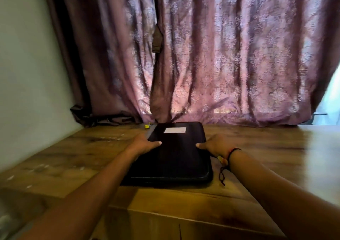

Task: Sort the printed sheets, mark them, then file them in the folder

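The person's left grip [145,143] clasps the left edge of the black folder [176,159], thumb flat on its cover and fingers wrapped under the side. The right grip [217,145] holds the opposite edge the same way, with a dark cord bracelet [232,152] at its wrist. The folder lies closed and flat in the middle of the frame on the wooden desk [266,148], so its contents cannot be seen. A pale label [174,130] sits on its far end. A small yellow object [147,126] lies by its far left corner. Bare desk spreads to the right and left. A wall [27,65] bounds the left side, and purple curtains [220,56] hang along the far edge.
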